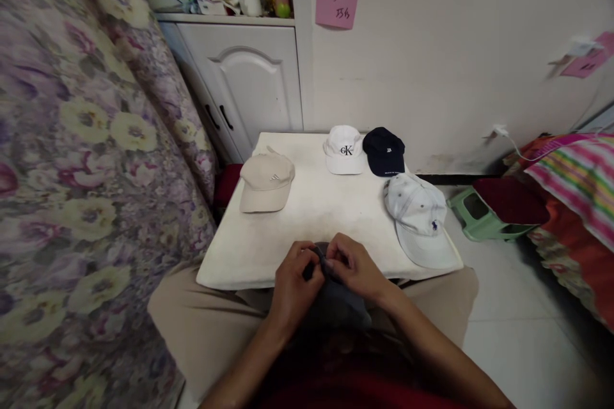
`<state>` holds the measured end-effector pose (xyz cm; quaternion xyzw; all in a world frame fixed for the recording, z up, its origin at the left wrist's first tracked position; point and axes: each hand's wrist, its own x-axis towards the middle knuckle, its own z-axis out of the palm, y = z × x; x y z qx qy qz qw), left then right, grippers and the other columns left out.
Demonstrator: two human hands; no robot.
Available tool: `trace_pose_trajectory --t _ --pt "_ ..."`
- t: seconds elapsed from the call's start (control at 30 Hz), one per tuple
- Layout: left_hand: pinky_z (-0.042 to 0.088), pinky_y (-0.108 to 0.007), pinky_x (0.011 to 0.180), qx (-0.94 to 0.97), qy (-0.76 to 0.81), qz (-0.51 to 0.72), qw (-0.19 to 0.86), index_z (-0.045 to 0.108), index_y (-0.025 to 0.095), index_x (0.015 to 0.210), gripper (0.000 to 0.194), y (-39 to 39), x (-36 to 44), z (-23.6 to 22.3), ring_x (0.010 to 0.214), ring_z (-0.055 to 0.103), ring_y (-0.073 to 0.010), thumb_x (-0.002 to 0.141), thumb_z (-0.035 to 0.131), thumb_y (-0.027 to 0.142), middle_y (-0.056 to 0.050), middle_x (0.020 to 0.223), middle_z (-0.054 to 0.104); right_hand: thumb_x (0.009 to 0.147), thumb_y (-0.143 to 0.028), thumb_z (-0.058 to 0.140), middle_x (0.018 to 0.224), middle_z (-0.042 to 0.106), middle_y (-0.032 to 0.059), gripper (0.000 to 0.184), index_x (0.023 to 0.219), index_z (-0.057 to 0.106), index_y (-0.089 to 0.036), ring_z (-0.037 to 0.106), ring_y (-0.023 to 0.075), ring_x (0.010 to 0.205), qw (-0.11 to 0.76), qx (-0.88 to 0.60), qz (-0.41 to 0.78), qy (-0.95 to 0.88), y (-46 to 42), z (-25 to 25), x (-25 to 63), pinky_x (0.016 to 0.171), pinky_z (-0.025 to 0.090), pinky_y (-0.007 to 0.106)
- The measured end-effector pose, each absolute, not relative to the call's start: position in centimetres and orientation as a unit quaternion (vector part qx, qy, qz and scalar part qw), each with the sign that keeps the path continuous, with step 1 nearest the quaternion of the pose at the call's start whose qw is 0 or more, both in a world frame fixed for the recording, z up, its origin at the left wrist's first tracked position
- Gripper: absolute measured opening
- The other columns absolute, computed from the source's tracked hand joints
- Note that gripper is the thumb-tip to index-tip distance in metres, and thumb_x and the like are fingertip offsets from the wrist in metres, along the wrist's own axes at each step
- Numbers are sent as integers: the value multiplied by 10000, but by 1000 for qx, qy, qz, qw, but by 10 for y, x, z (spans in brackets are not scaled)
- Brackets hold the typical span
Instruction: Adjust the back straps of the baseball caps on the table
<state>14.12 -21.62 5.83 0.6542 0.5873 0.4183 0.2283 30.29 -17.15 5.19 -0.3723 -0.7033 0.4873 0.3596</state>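
Over my lap, at the table's near edge, I hold a dark grey cap (336,305). My left hand (298,276) pinches a narrow dark band of it between thumb and fingers. Close beside it, my right hand (354,265) grips the same band with bent fingers. The cap's lower part is in shadow, and the fingers hide much of the band. On the table lie a beige cap (267,180) at left, a white cap (344,148) and a navy cap (384,150) at the back, and a pale grey-white cap (418,208) at right.
The cream-covered table (316,204) stands against the wall. A floral curtain (86,172) hangs close on the left, before a white cabinet (244,77). To the right are a green stool (480,214) with a dark red top and a striped bed cover (582,179).
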Motion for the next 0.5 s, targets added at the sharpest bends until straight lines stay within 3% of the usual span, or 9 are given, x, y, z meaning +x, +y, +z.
trace_pose_trajectory --t 0.13,0.2,0.37,0.5 --pt "473 -284 776 627 566 432 317 548 196 645 125 -212 137 63 869 619 -185 741 533 117 -38 897 625 824 -264 612 666 578 -27 110 807 520 -206 485 125 583 346 -310 616 -636 -166 46 305 549 357 238" --pt "469 -285 761 630 569 429 309 538 198 646 126 -212 138 62 856 615 -188 742 531 118 -36 876 620 817 -305 636 652 582 -28 148 810 529 -202 498 125 573 341 -327 638 -608 -166 42 304 544 361 237" --pt "454 -288 741 674 583 398 218 557 205 703 124 -217 146 57 867 608 -189 766 513 109 -52 968 616 759 -182 646 624 528 -46 78 774 570 -196 458 118 567 344 -414 533 -653 -171 45 302 519 338 227" --pt "439 -287 760 652 566 423 274 548 202 669 118 -216 145 60 858 595 -189 748 520 119 -41 911 612 775 -148 616 657 507 -43 76 767 566 -204 446 120 605 350 -358 530 -685 -168 49 308 549 341 228"
